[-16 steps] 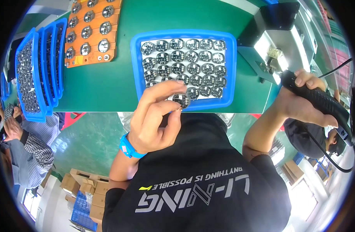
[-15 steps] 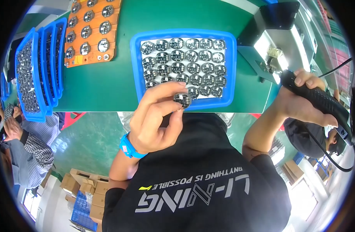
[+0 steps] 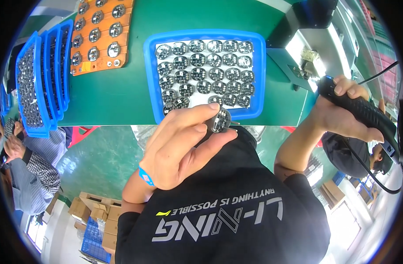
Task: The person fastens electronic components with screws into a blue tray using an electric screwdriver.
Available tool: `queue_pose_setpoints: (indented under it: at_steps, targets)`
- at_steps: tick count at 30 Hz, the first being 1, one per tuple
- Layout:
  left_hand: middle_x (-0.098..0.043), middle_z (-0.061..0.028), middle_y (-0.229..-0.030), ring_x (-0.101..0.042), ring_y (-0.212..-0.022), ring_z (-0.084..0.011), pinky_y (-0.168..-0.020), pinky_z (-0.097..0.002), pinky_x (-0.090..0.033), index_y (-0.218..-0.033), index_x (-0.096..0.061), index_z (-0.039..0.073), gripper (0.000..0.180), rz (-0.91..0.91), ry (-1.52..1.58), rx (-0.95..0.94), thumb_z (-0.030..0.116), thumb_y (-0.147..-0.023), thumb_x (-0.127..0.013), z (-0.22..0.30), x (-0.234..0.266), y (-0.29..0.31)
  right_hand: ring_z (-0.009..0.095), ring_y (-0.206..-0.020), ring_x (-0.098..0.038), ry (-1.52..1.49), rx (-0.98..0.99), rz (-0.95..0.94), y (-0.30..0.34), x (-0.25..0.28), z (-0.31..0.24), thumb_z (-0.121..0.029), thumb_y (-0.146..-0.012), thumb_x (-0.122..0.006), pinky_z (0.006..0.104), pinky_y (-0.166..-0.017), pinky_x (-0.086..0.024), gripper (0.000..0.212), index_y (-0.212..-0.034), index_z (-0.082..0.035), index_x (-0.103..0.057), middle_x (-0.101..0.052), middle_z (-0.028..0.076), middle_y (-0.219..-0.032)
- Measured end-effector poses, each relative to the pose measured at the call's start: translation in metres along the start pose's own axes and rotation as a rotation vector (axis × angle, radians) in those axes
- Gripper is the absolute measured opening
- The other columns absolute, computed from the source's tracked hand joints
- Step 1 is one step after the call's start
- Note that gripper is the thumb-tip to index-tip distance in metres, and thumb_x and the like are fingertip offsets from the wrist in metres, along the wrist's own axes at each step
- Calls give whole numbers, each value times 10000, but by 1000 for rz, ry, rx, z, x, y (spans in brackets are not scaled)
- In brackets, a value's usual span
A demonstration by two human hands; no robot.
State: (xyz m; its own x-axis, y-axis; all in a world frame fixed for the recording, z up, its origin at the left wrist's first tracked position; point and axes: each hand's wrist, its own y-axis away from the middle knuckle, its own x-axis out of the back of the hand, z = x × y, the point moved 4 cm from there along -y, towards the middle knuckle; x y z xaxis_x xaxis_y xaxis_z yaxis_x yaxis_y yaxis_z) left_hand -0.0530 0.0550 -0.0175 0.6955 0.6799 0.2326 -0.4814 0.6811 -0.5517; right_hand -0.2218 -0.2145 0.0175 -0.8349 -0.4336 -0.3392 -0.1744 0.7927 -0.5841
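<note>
My left hand (image 3: 179,145) pinches a small round circuit board (image 3: 220,121) between thumb and fingers, just in front of the near rim of a blue tray (image 3: 149,75). That tray holds several rows of the same round boards on a white liner. My right hand (image 3: 342,119) is wrapped around a black corded power tool (image 3: 364,112) at the right, and the tool's tip points toward a small fixture (image 3: 308,61) on the bench. A blue band circles my left wrist.
The green table (image 3: 109,97) carries an orange holder (image 3: 100,35) with round parts at the back left. Stacked blue trays (image 3: 39,83) full of boards stand at the far left. Another person's sleeve (image 3: 30,171) and cardboard boxes (image 3: 91,211) lie below left.
My left hand has shifted a little to the right and nearer to my body with the round board. My right hand and the tool have stayed put.
</note>
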Motion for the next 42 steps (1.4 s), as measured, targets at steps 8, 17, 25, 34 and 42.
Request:
queue_pose_setpoints:
  at_steps: [8,17,25,34,42]
  targets:
    - [-657,-243,-1095,-665,-765,-286,-575,-323,-524,-1110,-477,-16,608,8,-7,22,4,-663,-889,-1,-1,0,234,-436,-512,5,6,-49,0,-2,2,-860,-847,-231,334,-417,-413,788,-1260,-204,-373,-620,129,-667]
    - [-668,-193,-1007,-689,-864,-338,-690,-375,-585,-1020,-599,-38,327,-104,-284,2,-85,-717,-714,-14,-4,11,226,-417,-497,29,62,-6,-2,-4,-5,-848,-859,-167,353,-440,-440,818,-1289,-180,-357,-577,131,-624]
    - [-699,-66,-1021,-585,-1071,-313,-862,-431,-464,-973,-685,15,279,-263,-559,29,27,-697,-722,-24,-9,14,226,-413,-503,15,125,-37,-8,-9,-10,-852,-852,-159,353,-426,-459,858,-1342,-156,-269,-569,134,-627]
    - [-695,-129,-1040,-557,-1085,-356,-930,-422,-446,-983,-671,-17,321,-189,-468,54,59,-675,-720,-24,12,5,240,-436,-487,83,44,-31,-11,-16,5,-858,-843,-268,375,-466,-434,761,-1216,-210,-411,-578,134,-616]
    - [-646,-203,-1134,-575,-1066,-366,-949,-454,-435,-1044,-633,-56,322,56,-331,8,76,-754,-677,-65,38,-10,215,-415,-429,257,27,-45,-13,-28,5,-818,-873,-312,363,-445,-389,729,-1203,-178,-421,-550,119,-585]
